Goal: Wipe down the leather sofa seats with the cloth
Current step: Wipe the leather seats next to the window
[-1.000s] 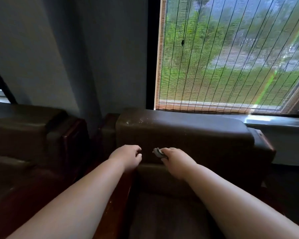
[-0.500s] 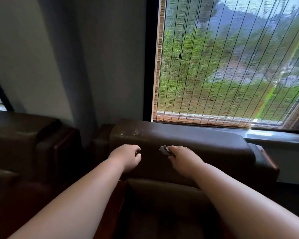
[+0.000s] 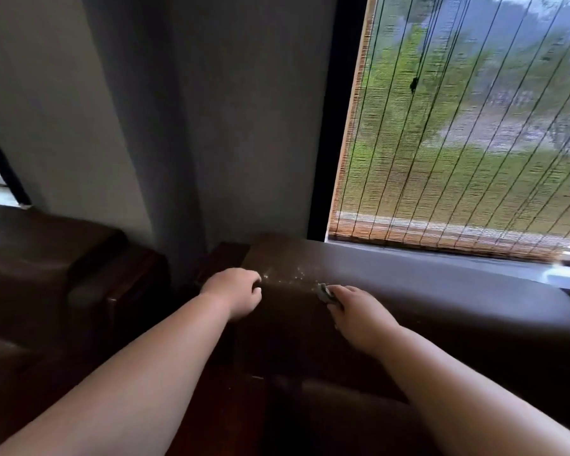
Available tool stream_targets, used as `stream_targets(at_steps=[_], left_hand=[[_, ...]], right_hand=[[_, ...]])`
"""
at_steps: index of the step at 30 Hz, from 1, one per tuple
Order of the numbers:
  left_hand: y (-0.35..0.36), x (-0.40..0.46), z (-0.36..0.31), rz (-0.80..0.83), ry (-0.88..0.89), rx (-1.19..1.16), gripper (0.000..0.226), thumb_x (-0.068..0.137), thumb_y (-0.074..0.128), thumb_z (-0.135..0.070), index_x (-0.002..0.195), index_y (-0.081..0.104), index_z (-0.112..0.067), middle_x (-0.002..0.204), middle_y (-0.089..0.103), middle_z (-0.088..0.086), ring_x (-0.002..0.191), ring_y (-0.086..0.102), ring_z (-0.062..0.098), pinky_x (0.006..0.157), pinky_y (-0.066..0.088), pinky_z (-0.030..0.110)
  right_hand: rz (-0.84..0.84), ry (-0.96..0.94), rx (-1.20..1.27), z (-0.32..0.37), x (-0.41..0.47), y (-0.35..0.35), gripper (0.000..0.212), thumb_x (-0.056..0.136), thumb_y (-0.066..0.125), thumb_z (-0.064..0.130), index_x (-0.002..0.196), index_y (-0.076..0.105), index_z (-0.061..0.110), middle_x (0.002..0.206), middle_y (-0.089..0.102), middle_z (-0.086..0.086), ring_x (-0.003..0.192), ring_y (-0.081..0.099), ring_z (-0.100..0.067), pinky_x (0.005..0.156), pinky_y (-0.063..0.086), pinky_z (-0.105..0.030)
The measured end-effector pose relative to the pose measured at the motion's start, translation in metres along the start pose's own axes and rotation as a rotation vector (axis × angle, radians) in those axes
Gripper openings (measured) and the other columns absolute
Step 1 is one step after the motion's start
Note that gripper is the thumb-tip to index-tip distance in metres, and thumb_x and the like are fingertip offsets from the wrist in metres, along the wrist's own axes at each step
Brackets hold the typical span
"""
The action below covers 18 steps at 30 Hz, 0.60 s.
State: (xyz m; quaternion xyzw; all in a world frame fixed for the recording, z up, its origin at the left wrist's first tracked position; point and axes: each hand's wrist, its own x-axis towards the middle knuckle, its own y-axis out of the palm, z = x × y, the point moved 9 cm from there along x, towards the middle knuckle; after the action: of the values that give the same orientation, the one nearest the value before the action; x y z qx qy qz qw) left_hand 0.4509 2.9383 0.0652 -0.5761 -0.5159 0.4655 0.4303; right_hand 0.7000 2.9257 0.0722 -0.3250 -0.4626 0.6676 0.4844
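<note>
Right hand (image 3: 359, 312) grips cloth (image 3: 323, 291) on sofa back (image 3: 441, 291); left hand (image 3: 237, 291) clenched, empty. Sweep speckles (image 3: 287, 274) firmly.

Only a grey scrap of the cloth (image 3: 323, 291) peeks past the right hand (image 3: 359, 315), the rest buried in its grip, while the left hand (image 3: 236, 292) curls its fingertips out of sight, the sofa (image 3: 441, 291) runs off-frame and the window view (image 3: 474, 126) smears.
</note>
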Motion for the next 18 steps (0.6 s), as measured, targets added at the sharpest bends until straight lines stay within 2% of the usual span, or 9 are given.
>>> stream_targets(at_steps=[3, 7, 9, 10, 12, 15, 17, 18], left_hand=[[0.016, 0.037, 0.045, -0.013, -0.019, 0.043, 0.043, 0.102, 0.048, -0.043, 0.140, 0.062, -0.029, 0.140, 0.062, -0.005, 0.126, 0.060, 0.022, 0.102, 0.053, 0.044], [0.051, 0.085, 0.102, -0.024, -0.059, 0.017, 0.057, 0.106, 0.044, -0.047, 0.158, 0.044, -0.024, 0.168, 0.033, -0.003, 0.151, 0.036, 0.024, 0.119, 0.038, 0.044], [0.073, 0.109, 0.129, -0.032, -0.077, -0.015, 0.062, 0.108, 0.038, -0.051, 0.163, 0.035, -0.024, 0.173, 0.023, -0.001, 0.156, 0.028, 0.024, 0.125, 0.032, 0.045], [0.082, 0.123, 0.139, -0.032, -0.063, -0.026, 0.063, 0.108, 0.034, -0.053, 0.164, 0.032, -0.024, 0.174, 0.021, -0.001, 0.158, 0.025, 0.023, 0.126, 0.028, 0.045], [0.100, 0.148, 0.145, -0.021, -0.002, -0.044, 0.070, 0.105, 0.025, -0.059, 0.166, 0.027, -0.025, 0.175, 0.017, 0.000, 0.160, 0.020, 0.022, 0.129, 0.023, 0.044], [0.124, 0.175, 0.141, -0.003, 0.128, -0.055, 0.092, 0.090, 0.008, -0.071, 0.167, 0.026, -0.024, 0.175, 0.021, 0.003, 0.161, 0.018, 0.022, 0.130, 0.017, 0.042], [0.134, 0.183, 0.143, -0.078, 0.181, -0.056, 0.092, 0.090, 0.008, -0.070, 0.165, 0.032, -0.023, 0.172, 0.028, 0.004, 0.160, 0.022, 0.024, 0.130, 0.017, 0.043], [0.136, 0.184, 0.146, -0.161, 0.193, -0.069, 0.086, 0.094, 0.014, -0.067, 0.162, 0.038, -0.021, 0.169, 0.035, 0.005, 0.158, 0.029, 0.027, 0.128, 0.022, 0.046]], right_hand=[[-0.045, -0.060, 0.024, 0.025, 0.039, 0.038, 0.042, 0.104, 0.052, 0.039, 0.146, 0.052, 0.034, 0.142, 0.057, 0.010, 0.122, 0.060, -0.021, 0.099, 0.050, -0.032], [-0.092, -0.128, -0.002, 0.052, 0.084, 0.086, 0.048, 0.104, 0.050, 0.041, 0.151, 0.046, 0.035, 0.150, 0.051, 0.015, 0.131, 0.055, -0.017, 0.100, 0.051, -0.032], [-0.117, -0.218, -0.083, 0.067, 0.105, 0.105, 0.050, 0.104, 0.053, 0.034, 0.154, 0.047, 0.029, 0.154, 0.050, 0.011, 0.140, 0.050, -0.018, 0.107, 0.048, -0.033], [-0.110, -0.274, -0.125, 0.074, 0.115, 0.117, 0.052, 0.105, 0.053, 0.029, 0.156, 0.045, 0.025, 0.158, 0.047, 0.006, 0.147, 0.044, -0.020, 0.114, 0.044, -0.034], [-0.008, -0.349, -0.200, 0.084, 0.131, 0.149, 0.058, 0.107, 0.047, 0.021, 0.163, 0.031, 0.020, 0.169, 0.030, 0.002, 0.159, 0.019, -0.021, 0.126, 0.028, -0.038], [0.136, -0.411, -0.322, 0.093, 0.148, 0.198, 0.063, 0.109, 0.032, 0.022, 0.167, 0.008, 0.015, 0.174, -0.005, -0.002, 0.159, -0.017, -0.024, 0.131, 0.003, -0.042], [0.182, -0.474, -0.426, 0.095, 0.165, 0.215, 0.068, 0.106, 0.027, 0.025, 0.166, -0.001, 0.010, 0.172, -0.016, -0.006, 0.155, -0.028, -0.027, 0.129, -0.005, -0.045], [0.168, -0.529, -0.487, 0.096, 0.176, 0.216, 0.070, 0.104, 0.029, 0.026, 0.165, 0.000, 0.007, 0.172, -0.014, -0.009, 0.156, -0.024, -0.030, 0.129, -0.003, -0.046]])
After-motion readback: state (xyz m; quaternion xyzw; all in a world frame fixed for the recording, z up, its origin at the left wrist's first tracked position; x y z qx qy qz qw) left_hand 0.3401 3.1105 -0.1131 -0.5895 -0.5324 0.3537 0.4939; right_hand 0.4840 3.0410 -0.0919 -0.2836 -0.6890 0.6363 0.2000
